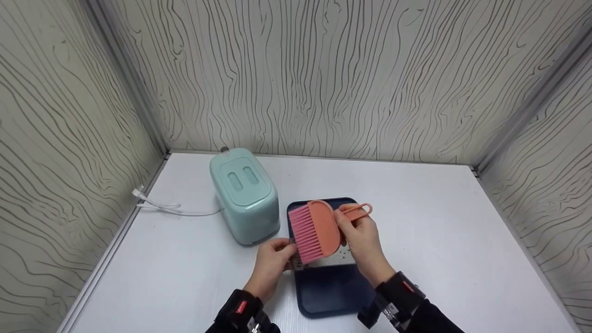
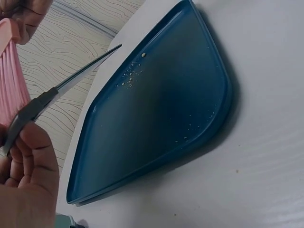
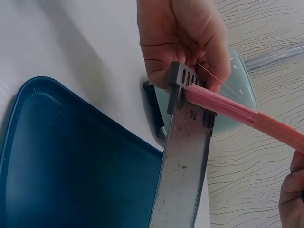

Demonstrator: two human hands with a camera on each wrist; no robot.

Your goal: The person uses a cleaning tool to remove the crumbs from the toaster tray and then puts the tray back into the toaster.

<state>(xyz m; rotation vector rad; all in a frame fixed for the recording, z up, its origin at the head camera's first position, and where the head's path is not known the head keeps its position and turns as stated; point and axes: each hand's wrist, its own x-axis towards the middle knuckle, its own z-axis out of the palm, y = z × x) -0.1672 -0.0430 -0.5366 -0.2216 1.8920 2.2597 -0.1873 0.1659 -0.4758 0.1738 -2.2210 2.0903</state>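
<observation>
My left hand (image 1: pixel 269 266) pinches the grey slotted end of a metal crumb tray (image 3: pixel 180 171), which is held over a dark blue tray (image 1: pixel 330 293). Crumbs dot the metal surface. In my right hand (image 1: pixel 367 243) is a small orange brush (image 1: pixel 326 229) with pink bristles (image 3: pixel 221 102), gripped near its looped handle. The bristle tips touch the crumb tray by its grey end. From the left wrist view, crumbs (image 2: pixel 130 80) lie on the blue tray along its far edge, with finer specks near a corner. In the head view the brush hides part of the crumb tray.
A mint-green toaster (image 1: pixel 247 199) stands on the white table (image 1: pixel 439 222), left of the blue tray. Its white cord (image 1: pixel 180 211) runs to the table's left edge, ending in a plug (image 1: pixel 138 192). Wood-patterned panels (image 1: pixel 323 78) enclose the table at the back and sides.
</observation>
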